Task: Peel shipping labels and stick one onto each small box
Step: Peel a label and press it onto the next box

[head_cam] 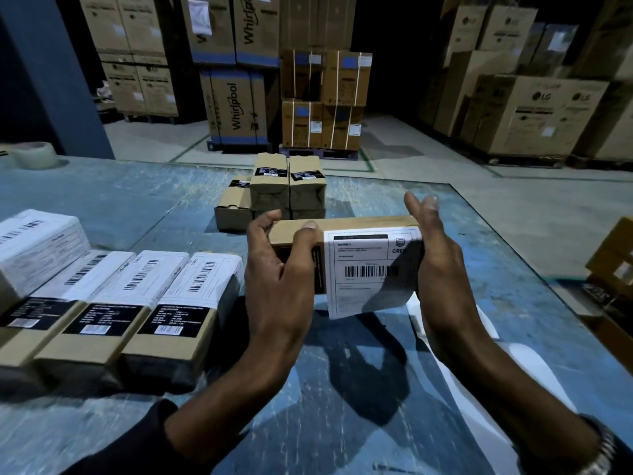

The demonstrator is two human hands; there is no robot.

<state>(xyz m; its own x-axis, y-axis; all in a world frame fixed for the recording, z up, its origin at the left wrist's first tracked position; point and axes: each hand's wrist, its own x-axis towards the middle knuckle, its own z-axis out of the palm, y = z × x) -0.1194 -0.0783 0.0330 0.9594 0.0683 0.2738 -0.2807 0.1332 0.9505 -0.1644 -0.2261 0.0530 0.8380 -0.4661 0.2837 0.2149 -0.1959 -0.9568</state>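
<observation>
On the blue table (137, 186), a row of labelled boxes (113, 303) lies at left and unlabelled boxes (287, 186) stand behind. The left hand (277, 286) grips the small box (342, 228) above the table, thumb curled over its edge; the right hand (442, 269), fingers straight, presses its end. The shipping label (370, 269) overhangs below: fold it under and smooth outward, avoiding creases.

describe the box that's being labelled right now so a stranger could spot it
On the blue table, look just in front of the far cluster of small boxes. The held box is up between both hands, lying sideways, its white label hanging loose below its bottom edge.
</observation>
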